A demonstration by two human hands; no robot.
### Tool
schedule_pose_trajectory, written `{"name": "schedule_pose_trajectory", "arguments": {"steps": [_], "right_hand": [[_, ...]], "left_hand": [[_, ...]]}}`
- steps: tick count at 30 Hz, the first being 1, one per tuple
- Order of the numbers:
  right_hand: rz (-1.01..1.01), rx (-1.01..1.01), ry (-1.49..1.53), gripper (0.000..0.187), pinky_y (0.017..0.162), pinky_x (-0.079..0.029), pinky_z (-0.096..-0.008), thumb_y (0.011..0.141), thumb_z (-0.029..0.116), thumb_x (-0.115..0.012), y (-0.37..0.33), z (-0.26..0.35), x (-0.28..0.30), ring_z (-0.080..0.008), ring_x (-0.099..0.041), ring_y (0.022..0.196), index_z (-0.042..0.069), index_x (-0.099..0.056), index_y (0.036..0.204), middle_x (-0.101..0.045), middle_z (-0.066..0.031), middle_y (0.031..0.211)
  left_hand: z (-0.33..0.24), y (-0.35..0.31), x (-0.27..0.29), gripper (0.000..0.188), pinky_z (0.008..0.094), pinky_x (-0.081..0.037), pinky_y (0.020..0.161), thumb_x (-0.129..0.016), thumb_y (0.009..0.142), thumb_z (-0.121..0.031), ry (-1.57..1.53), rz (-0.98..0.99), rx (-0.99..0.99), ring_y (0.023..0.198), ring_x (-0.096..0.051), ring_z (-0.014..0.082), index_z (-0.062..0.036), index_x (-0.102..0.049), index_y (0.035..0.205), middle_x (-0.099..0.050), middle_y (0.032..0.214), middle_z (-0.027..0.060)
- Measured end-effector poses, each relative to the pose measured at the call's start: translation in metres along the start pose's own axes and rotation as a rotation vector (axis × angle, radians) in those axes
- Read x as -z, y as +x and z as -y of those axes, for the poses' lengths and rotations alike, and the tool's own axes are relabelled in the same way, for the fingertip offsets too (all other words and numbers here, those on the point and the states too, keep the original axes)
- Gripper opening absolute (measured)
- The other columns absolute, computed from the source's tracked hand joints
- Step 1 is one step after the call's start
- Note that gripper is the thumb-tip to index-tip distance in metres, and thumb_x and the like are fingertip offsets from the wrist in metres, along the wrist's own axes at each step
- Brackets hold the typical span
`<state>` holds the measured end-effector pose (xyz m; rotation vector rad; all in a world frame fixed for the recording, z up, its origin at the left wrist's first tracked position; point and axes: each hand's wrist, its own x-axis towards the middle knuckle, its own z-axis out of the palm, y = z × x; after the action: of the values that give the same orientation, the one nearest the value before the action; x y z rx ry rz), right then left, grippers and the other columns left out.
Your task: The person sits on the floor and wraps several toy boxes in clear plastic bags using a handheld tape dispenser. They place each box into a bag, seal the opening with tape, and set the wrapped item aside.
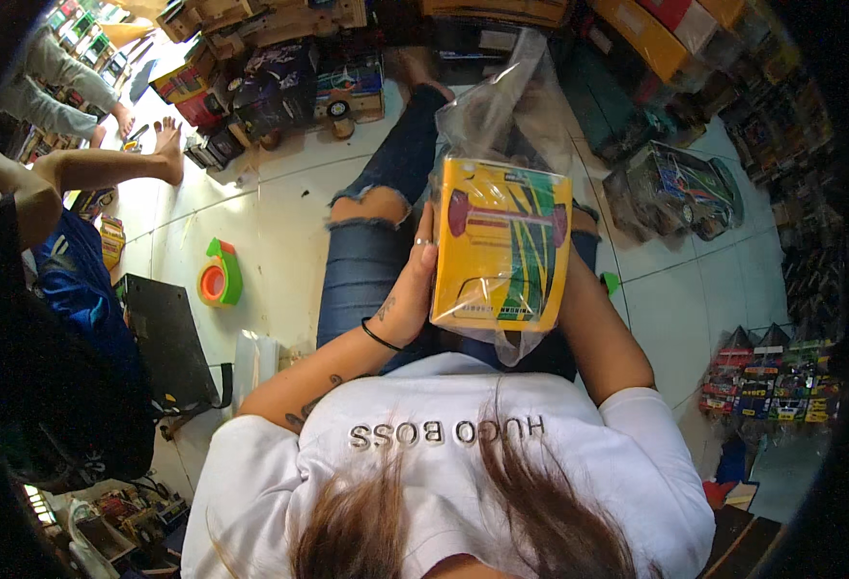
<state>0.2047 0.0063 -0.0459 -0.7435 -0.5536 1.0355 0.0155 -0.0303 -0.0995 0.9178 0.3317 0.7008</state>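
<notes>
A boxy yellow toy vehicle (pixel 473 280) with green stripes and dark red round parts sits over my lap, inside a clear plastic bag (pixel 511 92). The bag's loose end stands up past the toy's far side, and a smaller flap hangs at the near side. My left hand (pixel 413 289) grips the toy's left side, thumb along the edge and the other fingers mostly hidden behind it. From the right, my forearm reaches behind the toy's right side; the fingers of my right hand are hidden there.
A green tape dispenser (pixel 220 273) with an orange core lies on the tiled floor at left, near a black case (pixel 168 333). Another person's bare foot (pixel 167 152) is beyond. Bagged toy trucks (pixel 675 191) stand at right; boxed toys (pixel 275 82) line the far side.
</notes>
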Motion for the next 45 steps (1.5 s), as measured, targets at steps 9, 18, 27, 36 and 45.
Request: {"name": "schedule_pose_trajectory", "arguments": {"steps": [9,18,27,36,45], "right_hand": [[0.406,0.417,-1.457,0.067,0.092,-0.046,-0.0369,0.082,0.052,-0.063,-0.001,0.101,-0.049,-0.0303,-0.057,0.108,0.008,-0.050,0.130,-0.058,-0.0188,0.120],[0.393,0.315,-0.899,0.047,0.095,-0.044,-0.0323,0.084,0.033,-0.066,-0.003,0.119,-0.061,-0.0223,-0.058,0.109,0.006,-0.057,0.122,-0.063,-0.0116,0.113],[0.558,-0.208,-1.071,0.032,0.086,-0.045,-0.0285,0.088,0.028,-0.062,0.003,0.098,-0.025,-0.0137,-0.061,0.092,0.004,-0.065,0.109,-0.067,-0.0073,0.099],[0.698,0.126,-1.101,0.028,0.086,-0.048,-0.0299,0.094,0.023,-0.054,-0.025,0.103,-0.060,-0.0137,-0.063,0.092,0.001,-0.067,0.105,-0.067,-0.0110,0.103],[0.574,0.741,-1.606,0.037,0.109,-0.028,-0.0477,0.084,0.010,-0.056,-0.127,0.068,-0.050,-0.0361,-0.047,0.122,-0.001,-0.057,0.119,-0.057,-0.0190,0.121]], "left_hand": [[-0.012,-0.005,0.003,0.087,0.0331,-0.023,0.110,-0.046,0.092,-0.050,0.109,-0.012,-0.024,0.135,-0.025,0.0231,0.0009,-0.001,0.146,-0.021,0.149,0.0141],[-0.154,0.069,-0.017,0.056,0.0298,-0.051,0.078,-0.066,0.084,-0.026,1.247,-0.019,-0.356,0.095,-0.064,0.0200,-0.0017,-0.047,0.132,-0.062,0.113,0.0158],[-0.156,0.052,-0.068,0.057,0.0357,-0.043,0.097,-0.061,0.082,-0.017,0.811,0.111,-0.443,0.113,-0.056,0.0295,-0.0001,-0.042,0.132,-0.052,0.127,0.0226],[-0.071,-0.022,-0.070,0.087,0.0619,0.004,0.108,-0.068,0.070,-0.050,1.929,0.148,-0.702,0.140,-0.013,0.0422,-0.0056,-0.037,0.138,-0.019,0.149,0.0236],[-0.078,-0.026,-0.074,0.100,0.0608,0.008,0.108,-0.074,0.061,-0.043,1.785,0.011,-0.776,0.141,-0.010,0.0389,-0.0125,-0.028,0.144,-0.014,0.152,0.0206]]}}
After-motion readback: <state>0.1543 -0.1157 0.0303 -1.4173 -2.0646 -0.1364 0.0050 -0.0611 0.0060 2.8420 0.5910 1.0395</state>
